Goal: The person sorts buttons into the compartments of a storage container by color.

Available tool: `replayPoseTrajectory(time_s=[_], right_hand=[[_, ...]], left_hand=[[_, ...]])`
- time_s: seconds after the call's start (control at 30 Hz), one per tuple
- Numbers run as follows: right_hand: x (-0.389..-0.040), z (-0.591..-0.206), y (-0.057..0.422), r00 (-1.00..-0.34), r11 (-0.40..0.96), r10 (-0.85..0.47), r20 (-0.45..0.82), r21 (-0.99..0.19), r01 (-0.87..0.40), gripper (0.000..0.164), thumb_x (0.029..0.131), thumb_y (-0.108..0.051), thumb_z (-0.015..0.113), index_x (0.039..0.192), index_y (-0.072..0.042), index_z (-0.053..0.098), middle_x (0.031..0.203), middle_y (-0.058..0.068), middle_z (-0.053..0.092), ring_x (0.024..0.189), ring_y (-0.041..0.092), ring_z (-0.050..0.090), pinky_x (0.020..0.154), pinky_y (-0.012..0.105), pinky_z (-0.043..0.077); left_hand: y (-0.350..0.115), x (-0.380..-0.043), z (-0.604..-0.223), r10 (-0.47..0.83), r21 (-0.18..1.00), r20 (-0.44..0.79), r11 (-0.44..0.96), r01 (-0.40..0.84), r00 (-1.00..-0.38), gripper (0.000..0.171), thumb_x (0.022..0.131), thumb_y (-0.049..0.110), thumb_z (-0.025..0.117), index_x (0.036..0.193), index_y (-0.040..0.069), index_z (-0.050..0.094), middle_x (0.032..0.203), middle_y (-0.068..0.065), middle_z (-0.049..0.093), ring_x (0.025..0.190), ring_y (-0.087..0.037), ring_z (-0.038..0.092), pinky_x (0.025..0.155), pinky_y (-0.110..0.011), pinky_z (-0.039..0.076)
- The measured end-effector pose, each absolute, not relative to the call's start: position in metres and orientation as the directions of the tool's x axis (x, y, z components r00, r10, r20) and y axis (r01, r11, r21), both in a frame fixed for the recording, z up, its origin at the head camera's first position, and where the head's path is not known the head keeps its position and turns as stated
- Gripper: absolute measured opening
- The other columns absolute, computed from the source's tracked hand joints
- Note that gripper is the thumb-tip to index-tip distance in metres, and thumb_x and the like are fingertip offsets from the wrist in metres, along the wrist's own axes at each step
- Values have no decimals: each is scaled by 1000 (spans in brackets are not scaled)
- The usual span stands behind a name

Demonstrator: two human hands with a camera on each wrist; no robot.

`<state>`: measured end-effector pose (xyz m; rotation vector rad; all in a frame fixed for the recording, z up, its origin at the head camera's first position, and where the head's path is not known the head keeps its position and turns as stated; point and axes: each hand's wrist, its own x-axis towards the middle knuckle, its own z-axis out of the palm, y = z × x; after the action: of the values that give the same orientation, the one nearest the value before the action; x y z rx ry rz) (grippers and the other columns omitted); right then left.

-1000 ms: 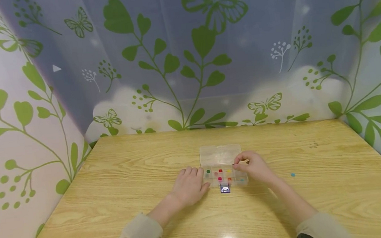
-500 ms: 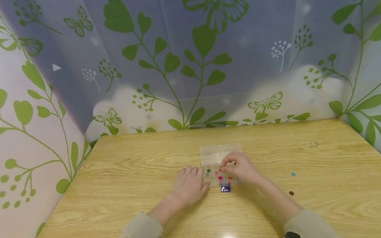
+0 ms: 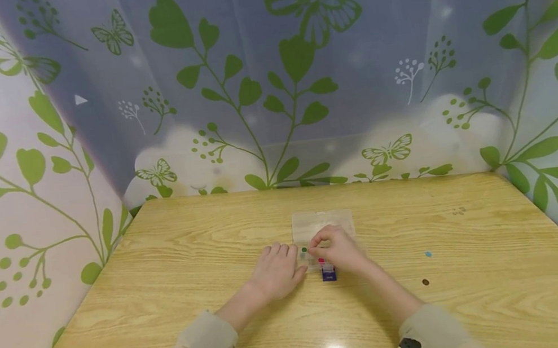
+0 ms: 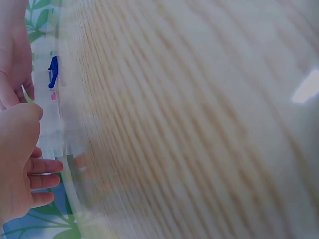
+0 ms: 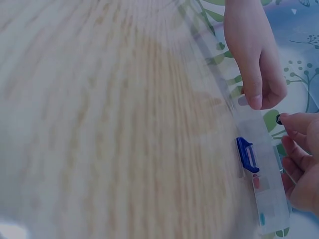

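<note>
A clear plastic compartment box [image 3: 314, 269] stands with its lid [image 3: 310, 224] raised behind it and a blue latch [image 3: 329, 275] at the front. In it lie small round pieces that look like buttons, among them a green button [image 3: 304, 249] and a pink button [image 3: 321, 260]. My left hand [image 3: 275, 271] holds the box's left end, thumb in front and fingers at the side. Over the left compartments, my right hand [image 3: 340, 251] pinches a small black button [image 5: 279, 119] between thumb and index finger. This hand hides the right compartments in the head view.
On the wooden table [image 3: 203, 227], a blue button [image 3: 428, 254] and a dark brown button [image 3: 425, 282] lie right of the box. Farther back on the right are faint small clear pieces [image 3: 459, 211]. Patterned cloth [image 3: 229, 88] borders the table.
My right hand has moved left along the box, from the right compartments to the left ones. Its forearm no longer covers the dark brown button. The left hand stays in place.
</note>
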<state>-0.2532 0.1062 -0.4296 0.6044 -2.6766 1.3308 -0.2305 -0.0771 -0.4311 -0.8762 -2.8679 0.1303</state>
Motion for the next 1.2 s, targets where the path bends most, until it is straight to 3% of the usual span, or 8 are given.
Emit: replayPoseTrajectory(time_s=[0.33,0.8,1.2], right_hand=[[-251,-435,96,-931,601,-296,215,-715,-357,9,78,-12,71,72,-16,67,88,-3,59,90,19,46,72,29,46],[-252,-432,98,-925,618,-291,243,-691,-375,7,78,-17,74,74,-16,69,85,-5,58,85,18,45,69,30,41],[-251,-430,116,-930,599,-275,243,-713,-364,6,79,-17,73,77,-12,68,90,-1,61,98,26,48,87,47,39]], left_hand=[[-77,-230,-431,556,-116,94,830,546,-826,44,97,45,39,116,7,49,102,-7,58,101,-23,52,89,-38,41],[-78,-230,-432,563,-116,107,825,553,-819,40,97,45,39,111,8,49,100,-6,57,99,-23,52,87,-38,42],[-77,-230,-430,545,-87,84,838,539,-834,46,97,44,39,120,5,48,109,-10,58,106,-26,51,93,-40,40]])
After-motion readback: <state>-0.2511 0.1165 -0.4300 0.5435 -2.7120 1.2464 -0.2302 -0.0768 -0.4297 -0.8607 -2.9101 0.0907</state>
